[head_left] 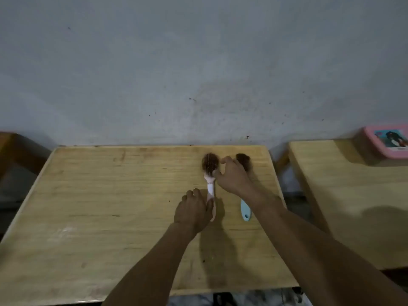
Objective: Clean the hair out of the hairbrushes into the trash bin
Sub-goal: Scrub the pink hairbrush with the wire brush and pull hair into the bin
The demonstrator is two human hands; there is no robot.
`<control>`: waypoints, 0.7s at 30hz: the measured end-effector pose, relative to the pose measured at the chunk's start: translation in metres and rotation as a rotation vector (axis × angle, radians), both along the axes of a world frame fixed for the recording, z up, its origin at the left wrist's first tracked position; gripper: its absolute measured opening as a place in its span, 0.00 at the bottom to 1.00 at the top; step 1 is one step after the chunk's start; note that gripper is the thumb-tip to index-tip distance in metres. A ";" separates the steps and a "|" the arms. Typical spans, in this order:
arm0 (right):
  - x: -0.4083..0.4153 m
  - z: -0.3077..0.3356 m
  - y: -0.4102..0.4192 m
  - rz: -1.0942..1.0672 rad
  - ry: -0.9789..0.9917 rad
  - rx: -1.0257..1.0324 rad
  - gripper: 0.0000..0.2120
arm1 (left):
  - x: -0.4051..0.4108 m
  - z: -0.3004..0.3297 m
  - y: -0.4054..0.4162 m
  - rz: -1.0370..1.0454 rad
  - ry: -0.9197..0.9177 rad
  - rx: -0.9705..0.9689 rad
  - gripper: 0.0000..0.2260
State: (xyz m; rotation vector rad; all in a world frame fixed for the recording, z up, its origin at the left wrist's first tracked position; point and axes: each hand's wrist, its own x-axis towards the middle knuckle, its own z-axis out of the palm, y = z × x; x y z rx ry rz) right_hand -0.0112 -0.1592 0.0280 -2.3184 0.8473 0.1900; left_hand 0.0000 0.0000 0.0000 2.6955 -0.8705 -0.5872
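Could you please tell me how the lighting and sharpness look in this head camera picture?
Head view: dim, even light with no glare; soft shadows fall beside the left hand and right hand on the wooden table; the whole picture is slightly soft, and wide-angle distortion bows the table's edges.

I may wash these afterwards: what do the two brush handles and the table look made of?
Pink hairbrush: handle looks like smooth moulded plastic, pale and glossy. Blue hairbrush: likewise plastic by its even colour and moulded hanging hole. Table: wood or wood-look laminate, light grain lines, scuffed matte top; which one is unclear.
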 end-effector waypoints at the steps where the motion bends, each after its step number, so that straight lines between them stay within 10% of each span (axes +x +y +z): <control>1: 0.006 -0.007 -0.001 -0.006 0.016 0.004 0.28 | 0.003 -0.005 -0.006 -0.003 0.019 -0.012 0.23; 21: 0.054 -0.054 0.010 -0.261 -0.241 -0.036 0.42 | 0.035 -0.054 -0.009 0.083 0.120 -0.398 0.17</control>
